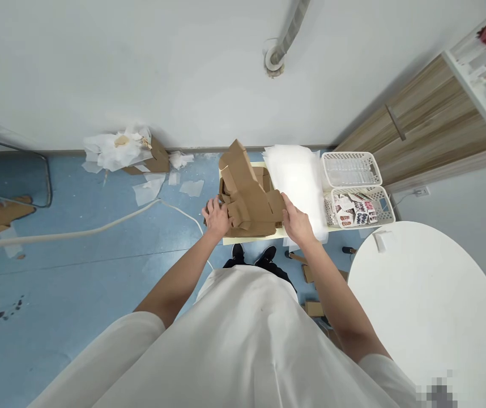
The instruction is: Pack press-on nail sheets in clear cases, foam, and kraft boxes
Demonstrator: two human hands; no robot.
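A brown cardboard box (pixel 256 205), partly unfolded with its flaps raised, lies on a narrow pale-yellow table (pixel 231 241) in front of me. My left hand (pixel 216 217) grips its left edge with bent fingers. At the opposite side, my right hand (pixel 297 222) pinches the right edge between thumb and fingers; some fingertips are hidden behind the cardboard. More brown cardboard shows beneath the raised flaps, and I cannot tell whether it is a separate piece. Directly right of the box lies a stack of thin white sheets (pixel 296 184).
Two white baskets stand right of the sheets: the rear basket (pixel 330 182) holds clear plastic pieces, the front basket (pixel 389 218) printed cards. A round white table (pixel 430 300) is at my right. A carton with crumpled paper (pixel 118 150) and a pale hose (pixel 77 233) lie on the floor.
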